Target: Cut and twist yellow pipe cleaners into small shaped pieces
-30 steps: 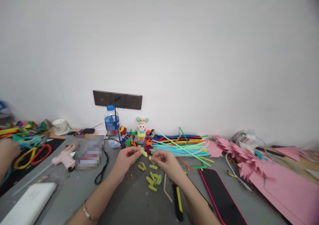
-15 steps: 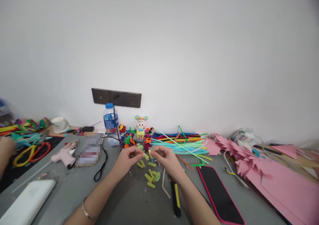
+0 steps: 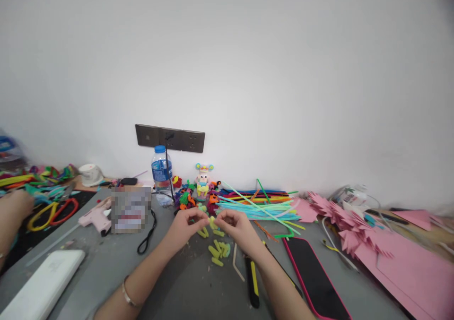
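Note:
Above the grey table, my left hand [image 3: 187, 228] and my right hand [image 3: 236, 228] face each other with fingertips pinched. Between them is a small yellow-green pipe cleaner piece [image 3: 213, 223], fuzzy and partly covered by the fingers. Each hand appears to grip one side of it. Just below the fingertips lie more short yellow-green pipe cleaner pieces [image 3: 219, 250] in a loose pile. A thin beige bent strip [image 3: 237, 265] rests beside the pile. By my right forearm is a black and yellow utility knife [image 3: 252, 282].
Behind my hands stand a small figurine [image 3: 203, 180] and a water bottle [image 3: 162, 173]. Long coloured pipe cleaners [image 3: 258, 208] lie at the back. A phone [image 3: 315, 277] and pink paper [image 3: 407, 263] are on the right; a glue gun [image 3: 95, 218], white power bank [image 3: 49, 282] and another person's hand [image 3: 16, 211] on the left.
The view has shifted slightly, so the scene sits a little further right. My fingertips have come closer together around the yellow-green piece. The other person's hand shows further into view.

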`<action>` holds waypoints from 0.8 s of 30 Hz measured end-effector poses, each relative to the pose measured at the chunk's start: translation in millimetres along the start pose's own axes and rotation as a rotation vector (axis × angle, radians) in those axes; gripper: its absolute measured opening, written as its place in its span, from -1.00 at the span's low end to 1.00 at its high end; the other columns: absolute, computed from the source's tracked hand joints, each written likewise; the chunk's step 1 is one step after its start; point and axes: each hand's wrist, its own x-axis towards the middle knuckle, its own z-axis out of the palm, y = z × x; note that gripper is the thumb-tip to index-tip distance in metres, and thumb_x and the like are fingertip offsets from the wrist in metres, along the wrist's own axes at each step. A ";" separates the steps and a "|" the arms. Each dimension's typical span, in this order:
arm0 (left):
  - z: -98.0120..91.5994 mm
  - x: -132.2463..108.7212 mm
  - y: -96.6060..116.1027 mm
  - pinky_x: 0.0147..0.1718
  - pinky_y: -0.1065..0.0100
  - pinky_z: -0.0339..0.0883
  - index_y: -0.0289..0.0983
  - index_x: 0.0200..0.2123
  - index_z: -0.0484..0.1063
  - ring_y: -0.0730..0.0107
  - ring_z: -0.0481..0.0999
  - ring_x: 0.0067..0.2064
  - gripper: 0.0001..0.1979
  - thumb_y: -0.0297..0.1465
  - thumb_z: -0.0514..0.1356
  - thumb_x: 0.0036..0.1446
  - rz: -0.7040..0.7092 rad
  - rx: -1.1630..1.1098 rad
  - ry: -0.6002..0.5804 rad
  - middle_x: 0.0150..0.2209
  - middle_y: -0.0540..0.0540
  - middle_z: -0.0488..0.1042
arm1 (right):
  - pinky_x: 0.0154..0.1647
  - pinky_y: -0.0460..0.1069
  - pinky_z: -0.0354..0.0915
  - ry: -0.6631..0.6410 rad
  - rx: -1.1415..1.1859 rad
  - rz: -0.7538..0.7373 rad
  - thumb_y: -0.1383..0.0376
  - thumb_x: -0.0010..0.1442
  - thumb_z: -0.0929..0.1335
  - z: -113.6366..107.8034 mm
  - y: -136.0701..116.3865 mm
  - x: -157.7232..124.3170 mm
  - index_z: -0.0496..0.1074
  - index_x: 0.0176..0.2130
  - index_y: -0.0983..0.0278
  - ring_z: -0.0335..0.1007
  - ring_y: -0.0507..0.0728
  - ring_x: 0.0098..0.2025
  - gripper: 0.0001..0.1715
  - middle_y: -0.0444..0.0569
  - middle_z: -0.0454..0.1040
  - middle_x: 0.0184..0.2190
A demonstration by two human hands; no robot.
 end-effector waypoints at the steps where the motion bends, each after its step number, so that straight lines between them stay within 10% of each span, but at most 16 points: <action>1: 0.2 0.1 -0.2 -0.40 0.41 0.25 -0.35 -0.45 0.50 0.38 0.41 -0.42 -0.75 -0.25 0.26 0.06 0.005 0.001 0.003 -0.49 -0.04 0.45 | -0.52 -0.09 0.02 -0.002 0.000 0.001 0.13 0.04 0.41 0.2 -0.4 -0.3 0.38 -0.51 0.30 0.10 -0.01 -0.55 -0.70 -0.17 0.26 -0.59; 24: 4.9 -2.7 6.8 -0.44 0.44 0.20 -0.32 -0.50 0.46 0.42 0.36 -0.47 -0.67 -0.15 0.23 0.06 -0.038 -0.053 0.049 -0.55 0.01 0.41 | -0.53 -0.09 0.01 0.030 0.016 -0.013 0.04 0.08 0.37 11.0 13.1 1.3 0.39 -0.47 0.30 0.07 -0.01 -0.56 -0.64 -0.19 0.23 -0.61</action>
